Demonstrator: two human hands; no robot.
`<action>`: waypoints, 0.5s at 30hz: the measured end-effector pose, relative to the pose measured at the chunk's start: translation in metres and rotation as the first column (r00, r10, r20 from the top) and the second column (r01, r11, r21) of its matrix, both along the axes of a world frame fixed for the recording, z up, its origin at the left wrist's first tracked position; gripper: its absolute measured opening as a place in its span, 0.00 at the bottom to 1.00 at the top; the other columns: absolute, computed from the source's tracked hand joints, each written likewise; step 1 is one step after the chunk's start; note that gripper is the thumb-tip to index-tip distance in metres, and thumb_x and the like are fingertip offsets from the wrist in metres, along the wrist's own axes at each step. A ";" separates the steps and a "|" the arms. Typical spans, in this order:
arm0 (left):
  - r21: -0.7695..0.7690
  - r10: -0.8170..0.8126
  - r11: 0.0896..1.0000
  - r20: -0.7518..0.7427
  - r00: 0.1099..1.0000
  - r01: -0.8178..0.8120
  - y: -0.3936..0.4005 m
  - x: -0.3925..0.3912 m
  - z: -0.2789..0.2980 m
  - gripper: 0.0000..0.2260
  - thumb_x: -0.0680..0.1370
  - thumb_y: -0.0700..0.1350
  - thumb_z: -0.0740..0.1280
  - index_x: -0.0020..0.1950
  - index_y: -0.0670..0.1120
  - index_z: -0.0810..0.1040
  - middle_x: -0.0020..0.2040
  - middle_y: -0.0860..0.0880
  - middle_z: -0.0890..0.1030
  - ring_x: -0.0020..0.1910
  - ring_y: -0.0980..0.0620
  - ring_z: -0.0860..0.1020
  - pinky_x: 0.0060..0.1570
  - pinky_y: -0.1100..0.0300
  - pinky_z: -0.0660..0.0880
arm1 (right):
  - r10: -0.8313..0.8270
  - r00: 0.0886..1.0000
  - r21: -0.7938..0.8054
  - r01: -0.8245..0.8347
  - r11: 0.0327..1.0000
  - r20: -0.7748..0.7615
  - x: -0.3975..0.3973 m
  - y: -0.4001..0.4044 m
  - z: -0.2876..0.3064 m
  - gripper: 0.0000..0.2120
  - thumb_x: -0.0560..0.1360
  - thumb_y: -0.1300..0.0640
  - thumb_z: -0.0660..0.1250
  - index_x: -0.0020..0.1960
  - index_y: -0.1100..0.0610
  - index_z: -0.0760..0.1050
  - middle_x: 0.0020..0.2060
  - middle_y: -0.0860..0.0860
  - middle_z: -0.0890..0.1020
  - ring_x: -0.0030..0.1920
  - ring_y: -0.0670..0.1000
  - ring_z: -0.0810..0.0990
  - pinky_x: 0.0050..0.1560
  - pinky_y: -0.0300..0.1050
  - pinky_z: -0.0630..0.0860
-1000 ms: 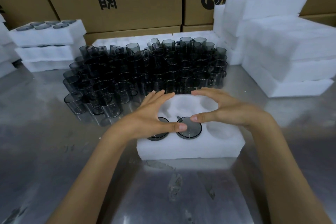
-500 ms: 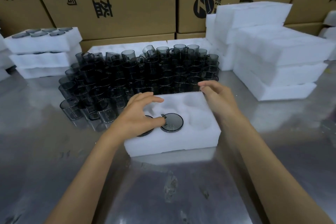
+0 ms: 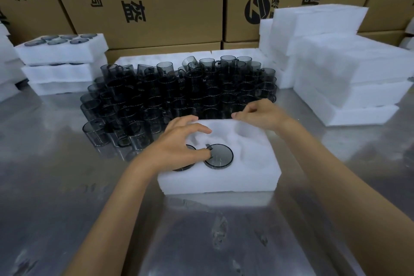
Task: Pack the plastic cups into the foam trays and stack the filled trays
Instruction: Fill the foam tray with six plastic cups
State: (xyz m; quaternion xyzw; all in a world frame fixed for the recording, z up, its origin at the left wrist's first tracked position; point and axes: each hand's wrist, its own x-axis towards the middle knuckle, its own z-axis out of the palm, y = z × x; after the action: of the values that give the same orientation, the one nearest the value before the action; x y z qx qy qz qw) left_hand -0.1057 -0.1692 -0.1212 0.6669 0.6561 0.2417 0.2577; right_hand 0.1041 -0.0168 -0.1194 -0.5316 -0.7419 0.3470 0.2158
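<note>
Brown cardboard cartons (image 3: 156,2) printed with black characters form the back wall. Below them lies a dull, reflective metal table (image 3: 56,186), scuffed and smeared. On its right rises a stack of empty foam trays (image 3: 349,69), white, blocky and grainy. At the left stands a smaller stack of filled trays (image 3: 60,63), the top one showing round grey cup bases flush in its pockets. In the middle crowds a mass of loose cups (image 3: 179,94), smoky translucent plastic, cylindrical, some with handles, most upright and a few tilted.

Just in front of them sits the working foam tray (image 3: 224,179), a thick white slab with round moulded pockets. Two front pockets are filled: the middle cup (image 3: 219,156) shows a dark circular base, and the left cup (image 3: 187,159) is mostly hidden. The other pockets in view hold nothing.

The left hand (image 3: 177,143) rests on the tray with spread, relaxed fingers, its thumb touching the middle cup's rim. The right hand (image 3: 259,114) is at the tray's far edge, fingers loosely bent; whether it grips anything cannot be told.
</note>
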 end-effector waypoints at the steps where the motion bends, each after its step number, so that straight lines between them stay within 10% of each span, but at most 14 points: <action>1: 0.013 0.008 1.000 0.013 1.000 -0.008 0.000 0.001 0.000 0.18 0.72 0.51 0.73 0.60 0.65 0.76 0.70 0.65 0.60 0.71 0.66 0.53 0.68 0.59 0.57 | -0.014 1.000 0.070 0.014 0.997 0.000 0.002 -0.001 -0.001 0.14 0.74 0.45 0.74 0.42 0.57 0.81 0.35 0.43 0.79 0.40 0.41 0.75 0.37 0.35 0.67; 6: 0.126 0.109 0.985 0.045 0.993 -0.114 0.001 0.008 -0.001 0.18 0.69 0.52 0.74 0.58 0.61 0.79 0.71 0.63 0.65 0.74 0.60 0.58 0.70 0.57 0.59 | -0.046 0.997 0.380 0.063 0.923 -0.054 0.018 -0.015 0.011 0.13 0.74 0.44 0.73 0.40 0.53 0.79 0.31 0.44 0.79 0.33 0.40 0.75 0.34 0.33 0.68; 15: 0.335 0.137 0.932 0.029 0.990 -0.139 -0.002 0.022 0.009 0.13 0.77 0.51 0.71 0.62 0.55 0.80 0.68 0.60 0.73 0.67 0.64 0.69 0.73 0.54 0.62 | 0.102 0.994 0.427 -0.074 0.901 -0.045 0.050 -0.084 0.033 0.13 0.69 0.37 0.71 0.36 0.47 0.81 0.33 0.45 0.84 0.40 0.43 0.82 0.45 0.44 0.78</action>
State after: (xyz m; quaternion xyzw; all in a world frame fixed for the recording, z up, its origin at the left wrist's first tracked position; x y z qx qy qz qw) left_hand -0.0836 -0.1713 -0.1122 0.6528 0.6496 0.3693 0.1242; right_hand 0.1544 -0.1010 -0.0861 -0.4261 -0.8154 0.2037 0.3348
